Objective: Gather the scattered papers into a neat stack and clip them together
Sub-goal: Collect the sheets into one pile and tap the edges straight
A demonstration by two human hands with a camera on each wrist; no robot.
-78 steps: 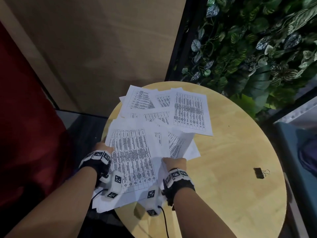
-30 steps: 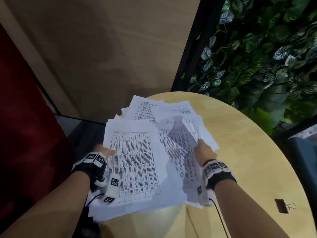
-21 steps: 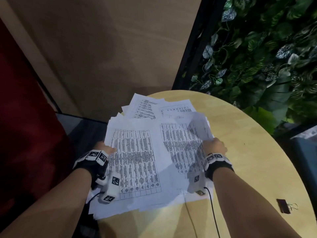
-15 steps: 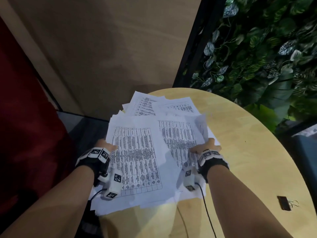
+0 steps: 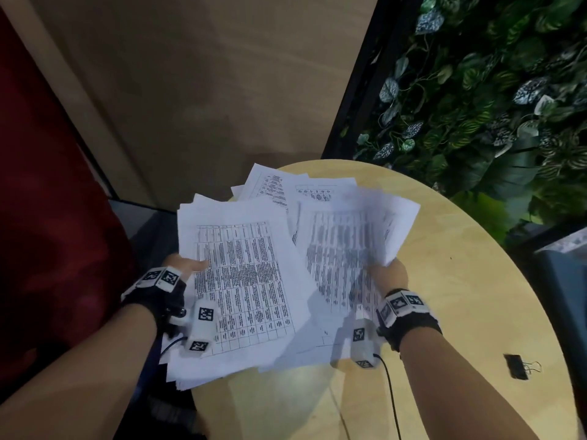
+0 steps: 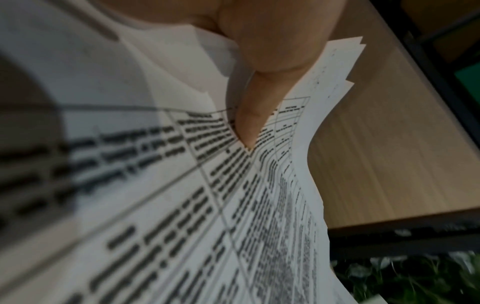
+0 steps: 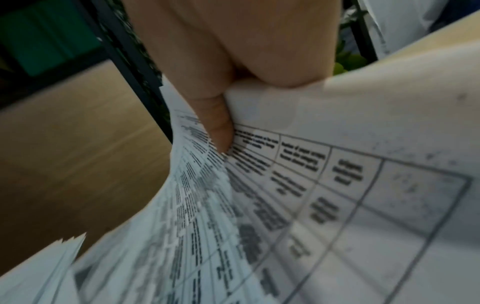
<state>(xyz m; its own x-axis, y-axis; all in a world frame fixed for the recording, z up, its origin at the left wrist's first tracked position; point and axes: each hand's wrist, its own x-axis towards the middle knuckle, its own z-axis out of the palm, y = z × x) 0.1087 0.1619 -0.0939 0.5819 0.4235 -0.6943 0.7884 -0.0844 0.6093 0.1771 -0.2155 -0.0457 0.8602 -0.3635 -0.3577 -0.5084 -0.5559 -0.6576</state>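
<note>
Several white printed papers [image 5: 247,281] with tables are lifted off the round wooden table [image 5: 460,281] in two loose bunches. My left hand [image 5: 182,268] pinches the left bunch [image 6: 233,205] at its left edge, thumb on top. My right hand [image 5: 386,274] pinches the right bunch [image 5: 346,246], which is blurred; its thumb presses the sheets [image 7: 298,195]. A few more sheets [image 5: 286,185] lie on the table behind. The black binder clip [image 5: 519,366] lies on the table at the right, apart from both hands.
The table's left edge runs under the papers, with a dark floor and a red surface [image 5: 47,217] beyond it. A wooden wall panel [image 5: 206,90] stands behind. A leafy plant wall [image 5: 492,106] lies at the back right, a dark bin [image 5: 565,281] to the right.
My right hand has lifted its bunch of papers off the table and swung it outward to the right. The left hand keeps its hold on the left bunch.
</note>
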